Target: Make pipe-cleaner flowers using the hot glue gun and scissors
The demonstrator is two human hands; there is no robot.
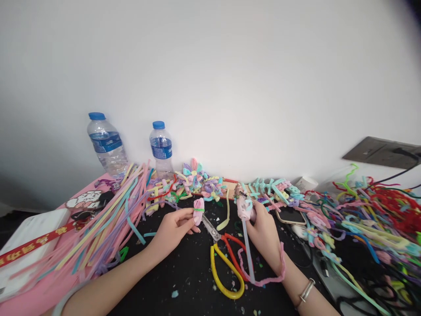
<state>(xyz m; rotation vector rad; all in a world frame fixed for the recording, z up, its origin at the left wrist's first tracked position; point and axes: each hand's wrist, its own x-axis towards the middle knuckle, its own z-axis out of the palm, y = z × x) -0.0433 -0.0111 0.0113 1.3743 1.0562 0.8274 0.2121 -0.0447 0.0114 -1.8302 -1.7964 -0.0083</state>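
Note:
Between the fingertips of my left hand (180, 223) is a small pink pipe-cleaner bundle (198, 211) with a green band round it. My right hand (263, 226) is closed round a pink and white pipe-cleaner piece (244, 208), whose pale lilac stem (248, 250) points down. A loose pink pipe cleaner (268, 281) curls from below the stem up to my right wrist. Scissors (226, 256) with one yellow and one red handle lie parted on the black mat between my hands. Their blade tips end close to my left fingers.
Long pastel pipe cleaners (115, 219) lie heaped at left, beside a white box (29, 254). Two water bottles (162, 151) stand by the wall. Finished pipe-cleaner flowers (194, 172) line the back. A phone (290, 215) and tangled coloured pipe cleaners (388, 210) are at right, below a wall socket (378, 151).

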